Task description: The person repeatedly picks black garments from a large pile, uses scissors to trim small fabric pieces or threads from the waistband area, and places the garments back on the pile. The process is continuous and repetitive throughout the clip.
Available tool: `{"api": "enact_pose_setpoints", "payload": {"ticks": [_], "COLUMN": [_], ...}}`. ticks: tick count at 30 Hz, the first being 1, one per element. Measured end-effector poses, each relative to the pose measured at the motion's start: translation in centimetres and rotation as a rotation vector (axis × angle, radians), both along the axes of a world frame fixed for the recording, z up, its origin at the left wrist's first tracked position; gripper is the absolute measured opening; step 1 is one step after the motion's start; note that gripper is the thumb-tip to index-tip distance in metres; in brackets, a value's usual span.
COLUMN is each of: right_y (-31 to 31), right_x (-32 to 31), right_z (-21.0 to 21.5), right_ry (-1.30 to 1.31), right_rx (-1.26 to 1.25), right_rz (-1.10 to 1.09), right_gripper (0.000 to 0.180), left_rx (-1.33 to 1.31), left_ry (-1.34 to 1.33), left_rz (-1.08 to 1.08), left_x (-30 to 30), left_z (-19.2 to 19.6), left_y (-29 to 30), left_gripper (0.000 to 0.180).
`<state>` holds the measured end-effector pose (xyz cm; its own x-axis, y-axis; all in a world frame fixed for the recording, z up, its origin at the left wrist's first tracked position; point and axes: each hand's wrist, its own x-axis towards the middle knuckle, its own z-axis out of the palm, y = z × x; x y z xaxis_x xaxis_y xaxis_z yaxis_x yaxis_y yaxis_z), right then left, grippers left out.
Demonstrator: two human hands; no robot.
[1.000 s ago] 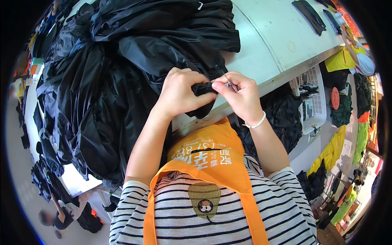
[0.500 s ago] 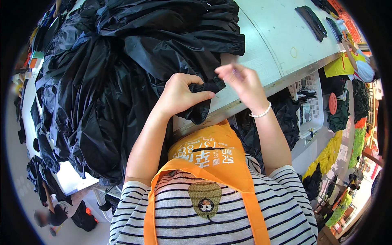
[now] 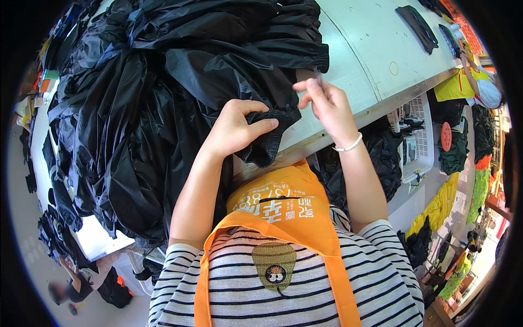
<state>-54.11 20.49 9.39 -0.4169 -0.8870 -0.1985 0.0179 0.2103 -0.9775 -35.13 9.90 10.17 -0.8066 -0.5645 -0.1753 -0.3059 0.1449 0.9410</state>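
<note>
My left hand [image 3: 238, 129] pinches the ribbed elastic cuff [image 3: 265, 143] of a black garment between thumb and fingers, near the table's front edge. The cuff's opening hangs toward me. It belongs to, or lies against, a large heap of shiny black garments [image 3: 147, 109] that spreads over the left part of the table. Just right of the cuff, my right hand [image 3: 326, 106] is raised with its fingers curled and a beaded bracelet on the wrist. A thin, pale, blurred sliver shows above its thumb; its kind cannot be made out. This hand does not touch the cuff.
The pale tabletop [image 3: 354, 65] runs to the upper right, with a yellow ring [image 3: 393, 68] and folded dark garments [image 3: 417, 30] on it. Below its edge stands a white plastic basket [image 3: 419, 144] beside dark cloth. Another person [image 3: 486, 90] is at the far right, another at lower left.
My right hand has turned and shifted slightly right, its fingers loosening from a tighter bunch. My left hand still grips the cuff, which now shows more of its ribbing.
</note>
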Motion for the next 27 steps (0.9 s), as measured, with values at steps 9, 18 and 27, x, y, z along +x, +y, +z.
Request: {"api": "enact_pose_setpoints", "payload": {"ticks": [9, 18, 27], "right_y": [0.7, 2.9, 3.1], "right_x": [2.1, 0.5, 1.9], "right_z": [-0.2, -0.1, 0.8], "right_ry": [0.551, 0.235, 0.443], "right_rx": [-0.163, -0.069, -0.104], "right_rz": [0.192, 0.036, 0.131], "right_gripper": [0.012, 0.022, 0.022], "left_rx": [-0.104, 0.092, 0.325], "left_ry": [-0.012, 0.054, 0.117], "left_rz": [-0.044, 0.095, 0.15], "left_x": [0.0, 0.2, 0.1], "left_z": [-0.6, 0.0, -0.3], "left_y": [0.1, -0.3, -0.4], "left_gripper": [0.023, 0.03, 0.021]}}
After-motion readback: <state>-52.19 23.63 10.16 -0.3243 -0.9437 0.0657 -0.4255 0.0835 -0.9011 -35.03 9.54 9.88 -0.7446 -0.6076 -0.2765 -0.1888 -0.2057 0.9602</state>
